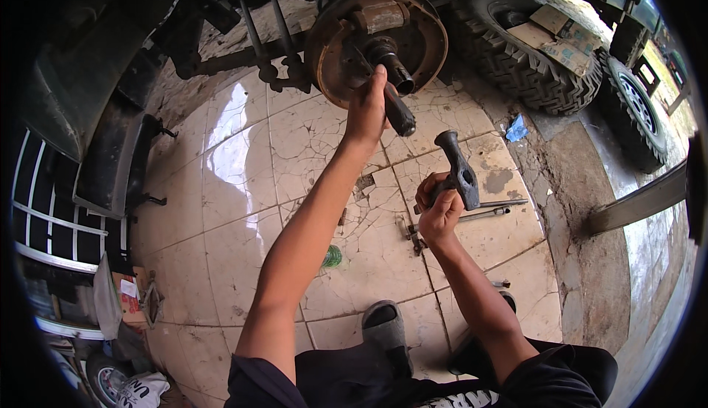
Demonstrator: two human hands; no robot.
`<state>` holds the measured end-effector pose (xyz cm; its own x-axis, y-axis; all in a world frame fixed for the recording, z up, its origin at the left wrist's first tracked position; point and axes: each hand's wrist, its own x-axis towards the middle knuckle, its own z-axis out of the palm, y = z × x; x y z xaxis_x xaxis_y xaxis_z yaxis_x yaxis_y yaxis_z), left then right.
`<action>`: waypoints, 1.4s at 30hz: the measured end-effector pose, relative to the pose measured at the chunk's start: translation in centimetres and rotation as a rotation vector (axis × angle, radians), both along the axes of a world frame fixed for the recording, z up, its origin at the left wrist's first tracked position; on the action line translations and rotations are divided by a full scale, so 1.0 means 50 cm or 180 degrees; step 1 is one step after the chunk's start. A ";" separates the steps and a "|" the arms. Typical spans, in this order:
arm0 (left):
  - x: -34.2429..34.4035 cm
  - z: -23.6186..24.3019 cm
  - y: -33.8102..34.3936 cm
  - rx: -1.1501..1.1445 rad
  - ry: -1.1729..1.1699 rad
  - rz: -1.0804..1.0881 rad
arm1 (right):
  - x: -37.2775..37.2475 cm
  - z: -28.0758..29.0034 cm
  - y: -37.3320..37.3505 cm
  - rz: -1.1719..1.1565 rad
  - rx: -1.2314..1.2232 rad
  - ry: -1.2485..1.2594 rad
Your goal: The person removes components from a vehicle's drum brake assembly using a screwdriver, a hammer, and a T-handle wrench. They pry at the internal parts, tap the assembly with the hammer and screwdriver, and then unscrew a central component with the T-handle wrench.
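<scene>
My left hand point(369, 109) grips a thick dark metal bar point(399, 109) just below the protruding spindle point(400, 72) of a rusty wheel hub with round backing plate point(425, 43), its far end reaching toward the hub. My right hand point(442, 216) is closed on a hammer, whose dark steel head point(461, 172) is raised right of and below the bar, apart from it. Long metal tools point(501, 209) lie on the tiles behind my right hand.
Large treaded tires point(501, 57) with cardboard point(557, 39) on top stand at right beside a metal post point(619, 205). Vehicle underparts point(280, 61) hang above. A green bottle point(330, 256) and blue scrap point(516, 128) lie on the cracked tiled floor point(184, 260). Black-and-silver metal grilles point(59, 238) stand at left.
</scene>
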<state>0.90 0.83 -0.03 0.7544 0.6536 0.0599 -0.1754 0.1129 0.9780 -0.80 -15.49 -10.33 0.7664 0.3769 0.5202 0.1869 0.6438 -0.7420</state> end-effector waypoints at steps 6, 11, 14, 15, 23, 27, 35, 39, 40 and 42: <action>-0.117 -0.111 -0.062 0.0708 0.0563 -0.0241 | 0.081 -0.078 -0.064 -0.0499 -0.2545 -0.0601; -0.180 -0.271 -0.121 0.0644 0.1288 -0.0664 | 0.151 -0.140 -0.109 -0.0225 -0.4196 -0.1901; -0.194 -0.319 -0.175 0.1008 0.1798 -0.1103 | 0.213 -0.199 -0.168 -0.0122 -0.4659 -0.2405; -0.195 -0.314 -0.198 0.1056 0.1932 -0.1153 | 0.237 -0.217 -0.187 -0.0186 -0.4715 -0.2482; -0.202 -0.406 -0.194 0.1088 0.2134 -0.1220 | 0.329 -0.298 -0.220 -0.0700 -0.5011 -0.2993; -0.224 -0.471 -0.135 0.0867 0.2191 -0.0962 | 0.328 -0.323 -0.186 -0.0751 -0.4773 -0.3356; -0.229 -0.481 -0.130 0.0961 0.2542 -0.1001 | 0.282 -0.308 -0.187 -0.0562 -0.4280 -0.4161; -0.234 -0.490 -0.135 0.1253 0.3077 -0.0813 | 0.262 -0.234 -0.197 0.0924 -0.3857 -0.4964; -0.236 -0.498 -0.137 0.1381 0.3166 -0.0756 | 0.260 -0.218 -0.198 0.1700 -0.4289 -0.5131; -0.258 -0.509 -0.134 0.1371 0.3311 -0.0676 | 0.237 -0.189 -0.187 0.2409 -0.4973 -0.5497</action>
<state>-12.00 -5.89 -25.49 0.6623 0.5836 -0.4698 0.7237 -0.3360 0.6028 11.05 -24.86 -19.78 -0.2277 0.8147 -0.5334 0.9695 0.2406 -0.0463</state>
